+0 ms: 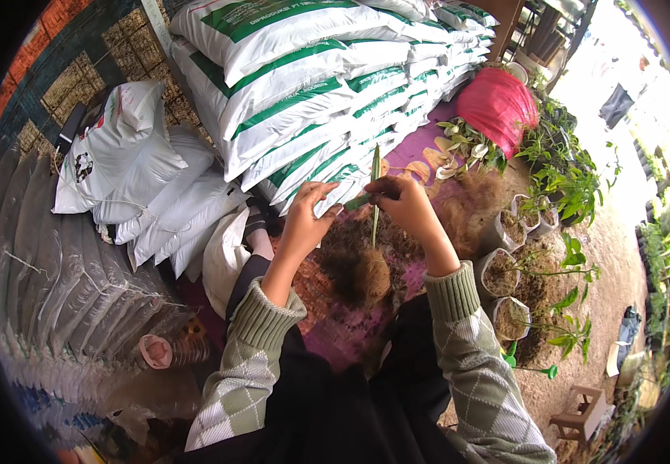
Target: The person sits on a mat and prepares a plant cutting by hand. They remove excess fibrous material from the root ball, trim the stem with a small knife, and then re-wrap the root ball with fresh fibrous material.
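Observation:
My left hand (308,219) and my right hand (406,204) meet in front of me, fingers pinched. Between them runs a short dark green strip (358,202) that looks like a piece of leaf, one end in each hand. Close by my right fingers rises a slender green shoot (375,230) with a pointed upper leaf. Its lower end goes into a round brown fibrous ball (372,276), which rests on the ground between my legs. Loose brown fibre (342,255) lies around the ball.
White and green sacks (296,100) are stacked ahead, with plain white sacks (145,166) to the left. A pink-red bundle (497,108) sits far right. Potted seedlings (499,272) line the right side. A clear plastic bottle (168,351) lies at left; a brown stool-like block (581,411) stands lower right.

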Available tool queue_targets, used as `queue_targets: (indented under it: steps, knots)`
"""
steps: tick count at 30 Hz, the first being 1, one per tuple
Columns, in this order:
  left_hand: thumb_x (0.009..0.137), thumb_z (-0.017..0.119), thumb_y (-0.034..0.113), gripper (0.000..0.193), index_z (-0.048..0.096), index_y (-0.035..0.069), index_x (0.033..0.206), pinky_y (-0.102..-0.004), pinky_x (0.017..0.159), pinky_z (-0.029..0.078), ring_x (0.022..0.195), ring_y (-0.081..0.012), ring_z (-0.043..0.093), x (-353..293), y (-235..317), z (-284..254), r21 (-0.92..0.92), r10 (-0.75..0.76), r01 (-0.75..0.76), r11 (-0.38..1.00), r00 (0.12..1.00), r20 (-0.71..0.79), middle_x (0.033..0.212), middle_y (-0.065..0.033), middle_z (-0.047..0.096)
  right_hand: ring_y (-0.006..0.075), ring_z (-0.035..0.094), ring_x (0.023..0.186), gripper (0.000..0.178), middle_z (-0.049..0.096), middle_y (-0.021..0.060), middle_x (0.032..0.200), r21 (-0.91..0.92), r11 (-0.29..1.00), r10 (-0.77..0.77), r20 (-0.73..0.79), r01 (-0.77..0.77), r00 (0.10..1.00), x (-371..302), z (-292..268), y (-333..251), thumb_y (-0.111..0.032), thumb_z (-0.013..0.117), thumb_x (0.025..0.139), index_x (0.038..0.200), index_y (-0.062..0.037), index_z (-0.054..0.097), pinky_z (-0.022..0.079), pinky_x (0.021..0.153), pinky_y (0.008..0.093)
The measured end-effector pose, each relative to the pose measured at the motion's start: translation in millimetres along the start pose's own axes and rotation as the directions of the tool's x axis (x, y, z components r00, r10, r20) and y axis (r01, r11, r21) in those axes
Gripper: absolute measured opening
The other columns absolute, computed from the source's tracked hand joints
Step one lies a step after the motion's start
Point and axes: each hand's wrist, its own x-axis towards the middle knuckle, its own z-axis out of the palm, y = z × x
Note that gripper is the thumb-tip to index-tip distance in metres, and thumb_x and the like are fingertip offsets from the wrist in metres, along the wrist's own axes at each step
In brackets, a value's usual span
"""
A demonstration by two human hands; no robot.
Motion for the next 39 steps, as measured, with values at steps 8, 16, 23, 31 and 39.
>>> queue_targets:
  steps: [8,16,23,31,39]
  knots:
    - [0.072,0.077,0.004,0.012,0.072,0.002,0.083,-0.0321,0.081,0.049,0.092,-0.0231,0.063,3.8,-12.1,10.7,-0.051,-0.049,0.040,0.998,0.980,-0.191,0.091,-0.0084,0.066,0.0120,0.065,0.079,0.023,0.072,0.0087,0.088,-0.099,0.995,-0.024,0.024,0.026,0.999,-1.7,13.7,-17.2,-0.003,0.065,0.080,0.101,0.0003,0.070,0.051,0.073,0.0274]
    - [0.074,0.080,0.019,0.023,0.070,0.002,0.085,-0.0392,0.078,0.047,0.091,-0.0255,0.059,5.7,-13.6,8.5,0.221,-0.065,0.134,0.966,0.954,-0.294,0.099,-0.0095,0.058,0.0092,0.061,0.071,0.021,0.072,0.0083,0.086,-0.075,0.992,-0.109,-0.081,0.103,0.991,2.5,10.6,-22.5,0.000,0.062,0.081,0.101,-0.0011,0.070,0.048,0.064,0.0257]
    - [0.072,0.070,-0.001,0.032,0.070,0.010,0.102,-0.0398,0.091,0.044,0.106,-0.0287,0.054,4.7,-0.5,22.0,0.095,0.035,-0.022,0.995,0.991,-0.131,0.107,-0.0060,0.058,0.0066,0.056,0.065,0.022,0.071,0.0067,0.083,-0.104,0.989,-0.113,-0.125,0.101,0.986,1.3,0.4,-26.9,0.000,0.062,0.082,0.102,-0.0016,0.068,0.044,0.058,0.0244]
    - [0.071,0.075,0.006,0.021,0.070,0.011,0.090,-0.0381,0.091,0.039,0.100,-0.0239,0.056,4.1,3.3,35.4,0.150,0.080,-0.045,0.988,0.969,-0.234,0.101,-0.0022,0.062,0.0278,0.069,0.075,0.019,0.070,0.0158,0.086,-0.157,0.974,-0.182,-0.095,0.165,0.979,2.8,4.7,-26.1,-0.004,0.062,0.079,0.097,-0.0013,0.068,0.052,0.068,0.0345]
    - [0.075,0.076,0.009,0.013,0.065,0.001,0.075,-0.0364,0.076,0.047,0.088,-0.0269,0.060,7.8,-7.9,35.5,0.154,0.048,0.008,0.988,0.935,-0.351,0.091,-0.0059,0.065,0.0107,0.060,0.064,0.024,0.071,0.0095,0.083,-0.174,0.971,-0.188,-0.120,0.166,0.975,6.7,5.7,-12.8,0.002,0.062,0.079,0.101,-0.0020,0.068,0.046,0.059,0.0259]
